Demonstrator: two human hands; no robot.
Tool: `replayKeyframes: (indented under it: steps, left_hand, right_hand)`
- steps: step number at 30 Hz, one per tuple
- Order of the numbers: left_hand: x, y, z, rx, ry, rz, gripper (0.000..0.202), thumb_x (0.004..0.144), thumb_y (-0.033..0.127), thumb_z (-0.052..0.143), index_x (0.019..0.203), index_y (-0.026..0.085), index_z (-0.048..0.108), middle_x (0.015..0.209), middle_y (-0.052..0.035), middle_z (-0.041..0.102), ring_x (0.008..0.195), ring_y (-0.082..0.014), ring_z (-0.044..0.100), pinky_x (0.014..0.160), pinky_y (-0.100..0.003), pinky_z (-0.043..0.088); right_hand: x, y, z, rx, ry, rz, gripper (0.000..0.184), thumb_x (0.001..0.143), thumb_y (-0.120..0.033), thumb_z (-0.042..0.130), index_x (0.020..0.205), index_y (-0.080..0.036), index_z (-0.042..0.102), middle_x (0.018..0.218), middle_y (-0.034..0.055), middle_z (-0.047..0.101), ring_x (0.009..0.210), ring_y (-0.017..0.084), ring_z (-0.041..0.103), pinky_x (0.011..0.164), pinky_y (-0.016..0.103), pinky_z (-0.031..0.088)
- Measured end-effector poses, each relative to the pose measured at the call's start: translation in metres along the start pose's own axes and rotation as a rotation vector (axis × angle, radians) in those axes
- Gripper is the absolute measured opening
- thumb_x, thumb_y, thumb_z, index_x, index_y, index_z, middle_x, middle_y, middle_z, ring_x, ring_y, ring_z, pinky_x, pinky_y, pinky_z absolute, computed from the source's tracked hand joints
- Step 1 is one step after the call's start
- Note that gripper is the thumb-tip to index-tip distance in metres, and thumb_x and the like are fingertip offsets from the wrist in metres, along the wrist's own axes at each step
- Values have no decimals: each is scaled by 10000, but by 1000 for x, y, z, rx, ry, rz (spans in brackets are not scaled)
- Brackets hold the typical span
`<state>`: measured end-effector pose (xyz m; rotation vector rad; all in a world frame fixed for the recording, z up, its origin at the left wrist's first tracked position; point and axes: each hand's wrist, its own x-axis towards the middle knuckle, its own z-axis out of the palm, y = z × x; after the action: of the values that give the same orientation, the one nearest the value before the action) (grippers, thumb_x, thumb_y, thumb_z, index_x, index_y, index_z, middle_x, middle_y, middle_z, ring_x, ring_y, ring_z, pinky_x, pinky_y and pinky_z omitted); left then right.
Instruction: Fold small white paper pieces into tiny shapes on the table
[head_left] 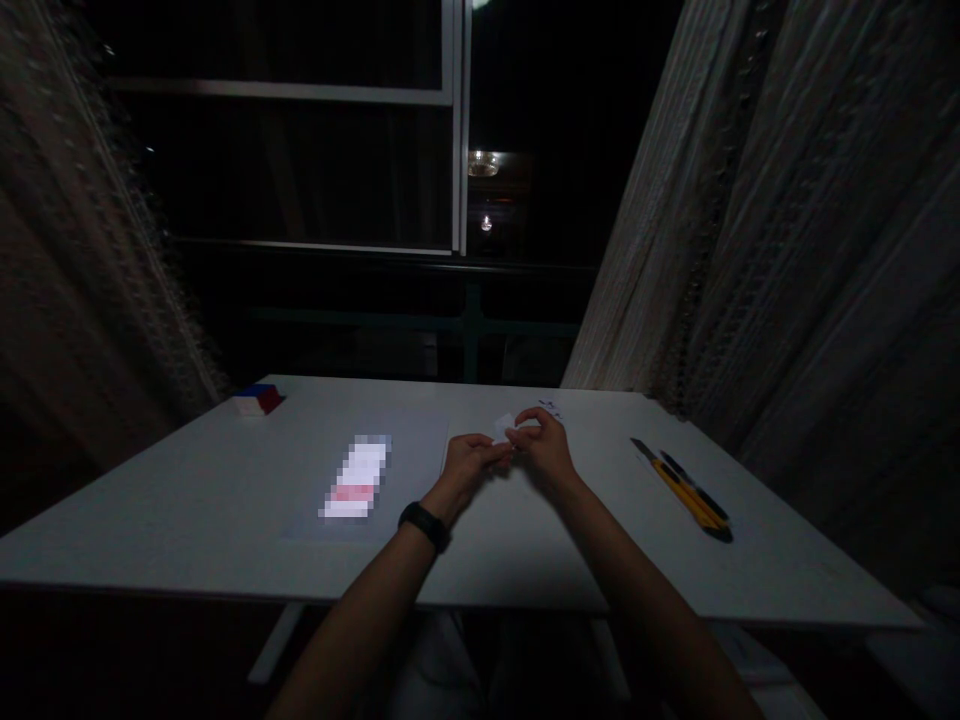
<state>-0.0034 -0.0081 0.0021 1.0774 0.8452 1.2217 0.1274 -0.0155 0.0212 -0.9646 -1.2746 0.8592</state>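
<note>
Seeing dark window (300, 170), white table (360, 570) in front. Left hand (469, 465) and right hand (544, 450) close together over table's middle. Yellow cutter (681, 495) lies rightward, dark pen-like stick (697, 488) just beside it; red-blue-white block (257, 400) near far left corner. Small white piece (502, 428) between hands, fingertips of both pinched on it.
</note>
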Motion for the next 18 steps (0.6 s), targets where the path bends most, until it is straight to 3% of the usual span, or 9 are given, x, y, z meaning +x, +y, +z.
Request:
replayKeyframes:
  steps: [18]
  left_hand:
    - [-1,-1,-1,-58,-39,-31,297,488,281,810,565,117,575,619,-86,671,529,-142,614,463,-211,405]
  right_hand:
    - [3,1,-2,74,-62,38,413,556,-386,728,818,-206,464,475,-48,604,404,136,554,428,228,418]
